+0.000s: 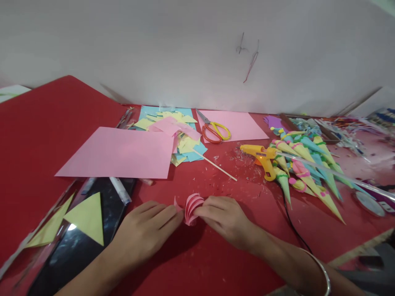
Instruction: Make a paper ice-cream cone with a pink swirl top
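Observation:
Between my two hands is a pink paper piece (191, 207) with several curved layers, like a rolled or pleated strip, held just above the red table. My left hand (148, 225) pinches its left end, where a small pointed tip of pink paper sticks up by the fingers. From the other side my right hand (226, 218) pinches the layered part, thumb and fingers closed on its edge. A bangle circles my right wrist. Beyond the hands lies a thin pale stick (216, 165).
A yellow glue gun (262, 158) with its cord lies at right, by a heap of paper cones (308, 164). Scissors (214, 130), pink sheets (120, 152) and paper scraps (188, 144) lie behind. At left, yellow paper (88, 218) rests on a black panel (58, 263) near a marker (119, 190).

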Tool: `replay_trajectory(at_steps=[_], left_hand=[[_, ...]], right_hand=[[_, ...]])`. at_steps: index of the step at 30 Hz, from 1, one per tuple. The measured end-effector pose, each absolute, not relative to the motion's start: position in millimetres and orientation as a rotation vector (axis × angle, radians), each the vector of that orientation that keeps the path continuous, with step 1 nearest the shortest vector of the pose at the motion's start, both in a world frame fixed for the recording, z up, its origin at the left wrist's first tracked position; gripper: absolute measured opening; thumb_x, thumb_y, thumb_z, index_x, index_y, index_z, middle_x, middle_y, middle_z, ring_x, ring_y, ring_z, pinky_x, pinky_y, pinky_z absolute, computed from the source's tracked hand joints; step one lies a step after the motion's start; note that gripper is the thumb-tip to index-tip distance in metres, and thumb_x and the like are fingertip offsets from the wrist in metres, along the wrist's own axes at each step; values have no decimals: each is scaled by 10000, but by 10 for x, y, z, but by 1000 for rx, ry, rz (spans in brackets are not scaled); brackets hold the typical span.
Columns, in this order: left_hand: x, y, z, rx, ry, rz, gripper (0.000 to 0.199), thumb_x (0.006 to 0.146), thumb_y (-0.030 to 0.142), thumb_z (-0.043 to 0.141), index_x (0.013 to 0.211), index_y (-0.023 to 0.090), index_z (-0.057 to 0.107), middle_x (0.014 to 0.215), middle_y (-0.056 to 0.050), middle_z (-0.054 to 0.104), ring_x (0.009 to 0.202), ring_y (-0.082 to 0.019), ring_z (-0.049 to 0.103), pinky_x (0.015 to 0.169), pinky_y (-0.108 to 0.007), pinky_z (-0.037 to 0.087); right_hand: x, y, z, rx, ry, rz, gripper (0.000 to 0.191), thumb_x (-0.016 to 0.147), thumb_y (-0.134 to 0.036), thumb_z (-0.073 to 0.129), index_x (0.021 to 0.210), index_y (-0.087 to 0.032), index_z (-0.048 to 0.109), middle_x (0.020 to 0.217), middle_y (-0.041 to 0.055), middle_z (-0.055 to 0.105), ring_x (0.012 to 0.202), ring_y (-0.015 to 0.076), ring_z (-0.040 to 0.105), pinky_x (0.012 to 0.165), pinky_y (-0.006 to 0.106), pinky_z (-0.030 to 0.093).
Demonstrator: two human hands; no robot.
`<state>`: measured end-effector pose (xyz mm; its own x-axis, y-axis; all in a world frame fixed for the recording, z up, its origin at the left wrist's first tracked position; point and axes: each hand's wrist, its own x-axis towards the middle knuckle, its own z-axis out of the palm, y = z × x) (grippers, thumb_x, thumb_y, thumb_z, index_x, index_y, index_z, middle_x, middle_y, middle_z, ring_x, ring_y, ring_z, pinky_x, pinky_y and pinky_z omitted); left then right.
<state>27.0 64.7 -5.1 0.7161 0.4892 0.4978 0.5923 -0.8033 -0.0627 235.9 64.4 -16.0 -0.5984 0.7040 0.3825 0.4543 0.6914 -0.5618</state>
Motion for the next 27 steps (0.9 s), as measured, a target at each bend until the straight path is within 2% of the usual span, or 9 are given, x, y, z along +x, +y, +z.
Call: replay_trajectory(at_steps=[13, 27], left_hand=[[284, 661, 9, -2696, -843, -727, 284, 896, 100, 286, 770, 166, 532, 614, 17, 617, 522, -116, 525, 541, -252, 388], [283, 651, 7, -2725, -856, -725, 286, 886, 87, 295, 745, 172, 529, 608, 15, 603, 505, -119, 500, 546, -253, 365]], right_hand=[[2369, 629, -176, -830, -2258, 613, 218, 902, -224, 389, 921, -202, 606, 772, 12, 645, 725, 106, 581, 674, 216, 448], [2372, 623, -178, -754, -2231, 552, 208, 892, -191, 402, 898, -183, 610, 742, 22, 632, 673, 106, 550, 632, 220, 445]])
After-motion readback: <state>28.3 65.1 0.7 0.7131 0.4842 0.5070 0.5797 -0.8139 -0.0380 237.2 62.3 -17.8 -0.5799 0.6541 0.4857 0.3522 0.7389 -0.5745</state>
